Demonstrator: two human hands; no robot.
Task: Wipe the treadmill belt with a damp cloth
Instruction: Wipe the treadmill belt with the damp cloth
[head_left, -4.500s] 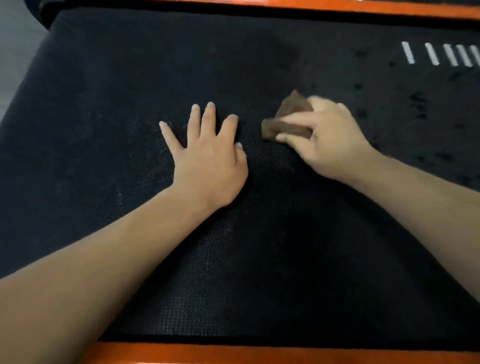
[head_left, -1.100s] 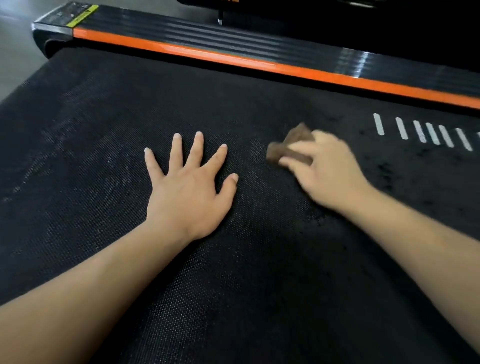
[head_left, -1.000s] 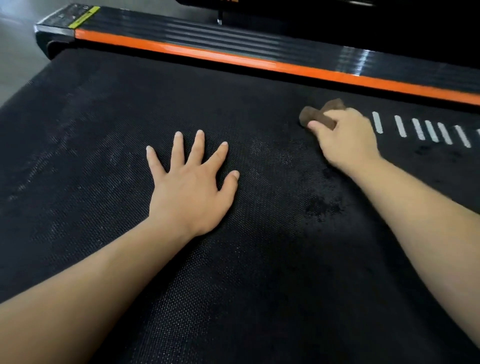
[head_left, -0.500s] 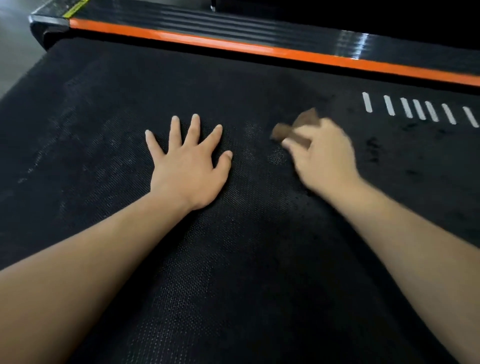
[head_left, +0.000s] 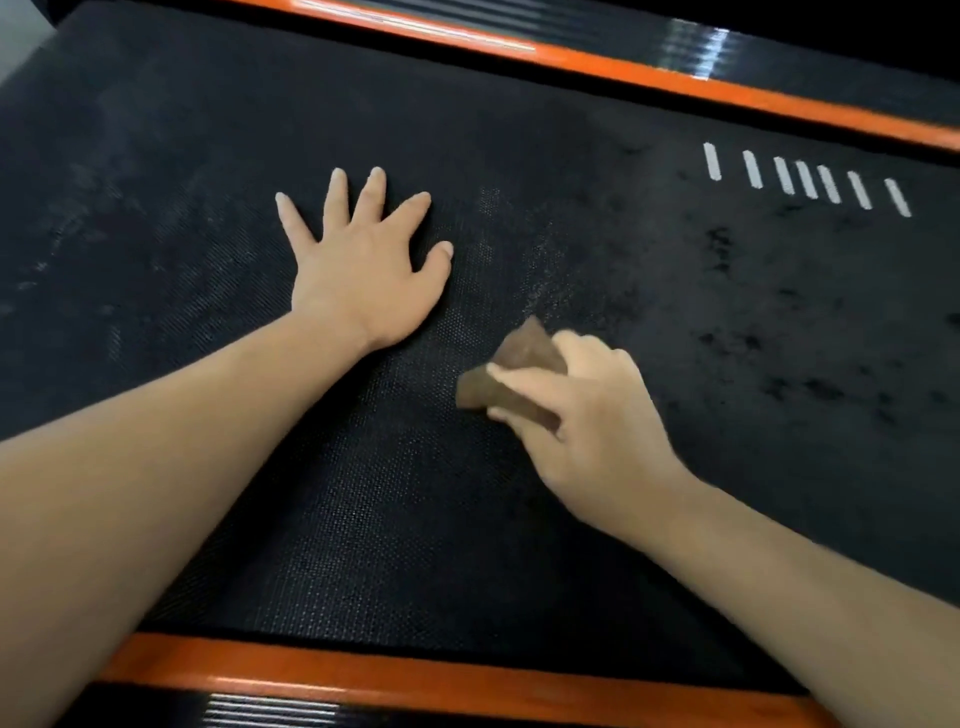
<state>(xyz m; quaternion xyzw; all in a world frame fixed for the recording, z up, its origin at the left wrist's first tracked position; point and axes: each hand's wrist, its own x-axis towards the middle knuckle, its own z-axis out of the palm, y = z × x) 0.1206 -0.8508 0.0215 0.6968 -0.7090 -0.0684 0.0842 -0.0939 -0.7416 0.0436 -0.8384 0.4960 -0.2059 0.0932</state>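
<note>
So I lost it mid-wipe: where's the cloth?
Head view, right of centre: the right hand grips the cloth on the belt, near the left hand.

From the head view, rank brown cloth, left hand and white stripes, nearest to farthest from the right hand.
1. brown cloth, gripped in the right hand.
2. left hand, flat, leftward.
3. white stripes, far right.

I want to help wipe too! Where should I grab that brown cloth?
Probably from above: the brown cloth lies bunched flat on the belt, so pinch its raised fold, thumb one side, fingers over the top, as the right hand does now.
</note>
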